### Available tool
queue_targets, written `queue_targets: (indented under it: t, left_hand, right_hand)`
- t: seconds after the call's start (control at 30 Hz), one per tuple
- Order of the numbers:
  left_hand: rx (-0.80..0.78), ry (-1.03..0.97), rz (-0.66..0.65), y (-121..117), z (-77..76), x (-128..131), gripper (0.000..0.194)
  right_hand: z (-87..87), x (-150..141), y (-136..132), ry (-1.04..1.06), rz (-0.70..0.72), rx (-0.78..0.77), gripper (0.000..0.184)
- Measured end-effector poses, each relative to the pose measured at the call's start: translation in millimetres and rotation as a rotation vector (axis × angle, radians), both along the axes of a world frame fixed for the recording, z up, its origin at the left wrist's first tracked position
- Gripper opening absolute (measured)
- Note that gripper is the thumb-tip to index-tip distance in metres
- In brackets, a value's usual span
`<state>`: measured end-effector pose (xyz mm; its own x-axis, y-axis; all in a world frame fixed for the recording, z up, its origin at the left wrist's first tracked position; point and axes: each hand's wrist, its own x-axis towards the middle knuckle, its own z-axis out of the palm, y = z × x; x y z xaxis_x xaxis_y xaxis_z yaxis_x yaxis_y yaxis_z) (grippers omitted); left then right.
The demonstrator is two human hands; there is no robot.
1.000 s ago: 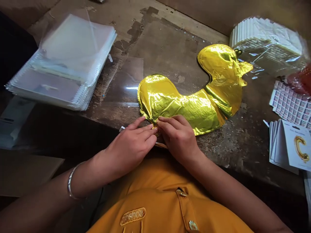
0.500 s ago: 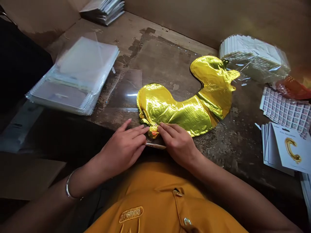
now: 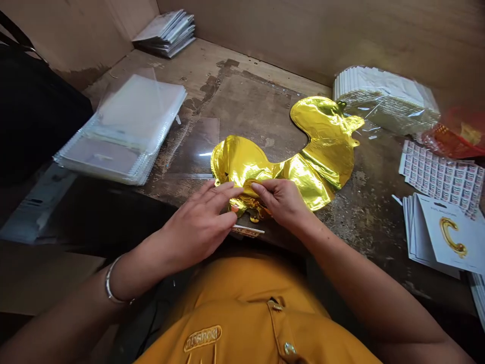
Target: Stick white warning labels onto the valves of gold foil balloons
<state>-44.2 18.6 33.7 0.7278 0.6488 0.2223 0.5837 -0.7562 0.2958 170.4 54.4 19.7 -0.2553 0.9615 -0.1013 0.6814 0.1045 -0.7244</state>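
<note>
A shiny gold foil balloon [image 3: 314, 146], curved like the letter C, lies flat on the worn wooden table [image 3: 246, 96]. My left hand [image 3: 200, 222] and my right hand [image 3: 282, 202] meet at the balloon's near edge. Both pinch and fold the foil there, crumpling the lower left part upward. A small white strip [image 3: 248, 231] shows at the table's front edge under my fingers. A clear plastic sleeve [image 3: 195, 144] lies flat just left of the balloon.
A stack of clear sleeves [image 3: 125, 126] sits at the left, more packs [image 3: 166, 31] at the far back. At the right are a wrapped white bundle [image 3: 382, 96], a sticker sheet [image 3: 439, 174], printed cards with a gold C [image 3: 443, 232] and a red bag [image 3: 458, 134].
Both hands have lifted the balloon's near edge and folded it over, crumpling the lower left part. The camera has tilted up, showing more of the back of the table.
</note>
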Motion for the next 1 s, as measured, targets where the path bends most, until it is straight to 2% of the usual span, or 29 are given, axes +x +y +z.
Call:
queue_targets:
  t: [0.1, 0.2, 0.27, 0.33, 0.37, 0.43, 0.5, 0.57, 0.63, 0.73, 0.83, 0.9, 0.93, 1.0]
  left_hand:
    - [0.003, 0.040, -0.102, 7.7, -3.3, 6.9, 0.018]
    - [-0.025, 0.035, -0.207, 15.4, -11.2, 12.7, 0.016]
    - [-0.063, 0.009, -0.242, 19.7, -15.9, 14.7, 0.015]
    - [-0.100, -0.010, -0.250, 22.9, -18.6, 15.0, 0.017]
    - [-0.111, -0.010, -0.244, 24.0, -19.0, 14.7, 0.018]
    - [-0.115, 0.010, -0.223, 25.4, -18.5, 14.0, 0.019]
    - [-0.117, 0.032, -0.200, 26.1, -17.0, 13.4, 0.019]
    - [-0.134, 0.030, -0.201, 26.2, -15.9, 13.0, 0.018]
    - [-0.164, 0.002, -0.218, 25.7, -15.9, 12.4, 0.016]
    - [-0.206, -0.014, -0.217, 23.9, -17.9, 10.9, 0.015]
    - [-0.243, 0.006, -0.192, 22.5, -20.0, 9.2, 0.014]
    - [-0.255, 0.001, -0.202, 22.3, -20.5, 8.3, 0.013]
    - [-0.260, -0.003, -0.209, 22.2, -20.4, 8.0, 0.013]
    - [-0.265, -0.010, -0.211, 22.2, -20.5, 7.5, 0.015]
  right_hand:
    - [0.9, 1.9, 9.0, -0.018, 0.019, -0.064, 0.039]
    - [4.7, 2.0, 13.2, -0.079, 0.090, -0.060, 0.029]
    - [7.8, 1.3, 10.2, -0.086, 0.062, 0.051, 0.022]
    - [9.6, 0.5, 1.8, -0.122, -0.044, 0.275, 0.018]
    - [9.5, 0.3, -3.8, -0.165, -0.071, 0.383, 0.020]
    - [7.1, 0.7, -16.1, -0.297, -0.023, 0.504, 0.037]
    - [2.8, 2.9, -26.5, -0.427, 0.080, 0.502, 0.045]
    - [0.5, 7.6, -31.7, -0.479, 0.105, 0.476, 0.031]
    - [3.5, 16.3, -29.5, -0.432, 0.048, 0.455, 0.022]
    - [17.5, 41.7, -7.8, -0.236, -0.147, 0.366, 0.018]
    - [30.0, 85.9, 36.7, -0.064, -0.407, 0.348, 0.008]
    - [31.7, 121.6, 70.0, -0.090, -0.637, 0.418, 0.014]
    - [30.7, 139.2, 84.3, -0.160, -0.701, 0.411, 0.018]
    - [26.2, 170.1, 103.9, -0.244, -0.695, 0.370, 0.035]
